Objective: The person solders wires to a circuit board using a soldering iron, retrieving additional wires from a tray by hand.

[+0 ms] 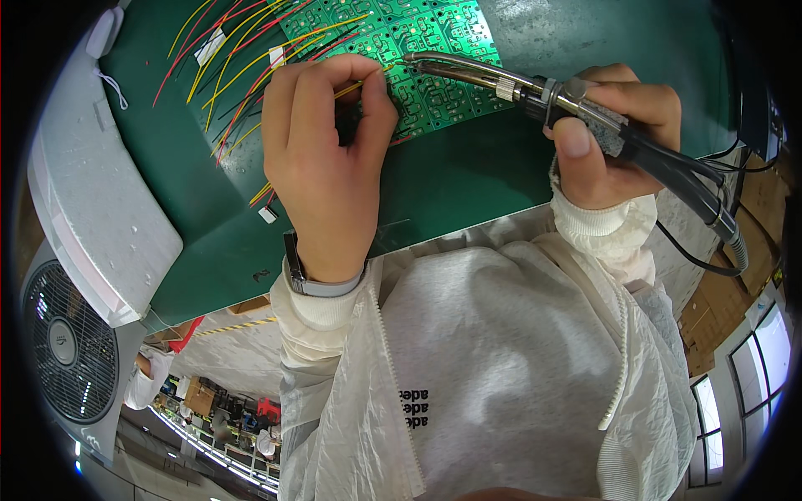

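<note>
A green circuit board panel [455, 96] lies at the far middle of the green tabletop. My left hand [326, 159] reaches over its near left edge, thumb and index finger pinched on a thin yellow wire [348, 89]. In my right hand [618, 142] is a soldering iron [535, 93], with a thin metal tube running along its shaft. Its tip points left and meets the board close to my left fingertips; whether it touches the wire is too small to tell. Red, yellow and black wires [242, 50] fan out left of the board, some reaching over it.
A white connector [267, 215] lies beside my left wrist. Along the left table edge stands a white foam piece [100, 184], with a grey fan [71, 342] below it. The iron's black cable [697, 263] loops down at the right. Another person's arm [150, 376] shows at lower left.
</note>
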Action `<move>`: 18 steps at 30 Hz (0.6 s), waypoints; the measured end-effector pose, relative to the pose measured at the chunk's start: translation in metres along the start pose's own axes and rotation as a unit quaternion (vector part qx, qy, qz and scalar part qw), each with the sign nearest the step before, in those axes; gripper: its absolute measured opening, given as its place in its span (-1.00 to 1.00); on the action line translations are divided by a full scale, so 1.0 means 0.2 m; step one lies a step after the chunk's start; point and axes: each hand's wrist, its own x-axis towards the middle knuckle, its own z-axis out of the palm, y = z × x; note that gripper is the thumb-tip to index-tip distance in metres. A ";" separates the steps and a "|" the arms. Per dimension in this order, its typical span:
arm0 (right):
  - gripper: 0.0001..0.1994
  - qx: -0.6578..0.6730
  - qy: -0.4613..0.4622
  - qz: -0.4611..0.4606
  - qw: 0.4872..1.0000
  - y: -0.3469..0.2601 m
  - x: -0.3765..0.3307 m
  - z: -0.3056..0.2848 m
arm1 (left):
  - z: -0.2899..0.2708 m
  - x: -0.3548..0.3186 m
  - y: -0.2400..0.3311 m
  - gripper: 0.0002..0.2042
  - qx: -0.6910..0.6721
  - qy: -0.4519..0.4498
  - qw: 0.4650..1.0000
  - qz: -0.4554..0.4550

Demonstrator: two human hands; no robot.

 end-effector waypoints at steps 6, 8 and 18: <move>-0.66 0.004 -0.015 -0.013 1.000 0.00 0.01 0.00 | 0.00 0.00 0.00 -0.94 0.005 0.003 1.000 0.004; -0.67 0.019 -0.017 -0.034 0.999 0.00 0.01 0.00 | 0.01 0.00 0.00 -0.94 0.004 0.005 1.000 0.002; -0.67 -0.017 -0.014 -0.033 0.999 -0.04 0.00 0.00 | 0.02 0.00 -0.01 -0.84 0.034 0.028 0.998 0.049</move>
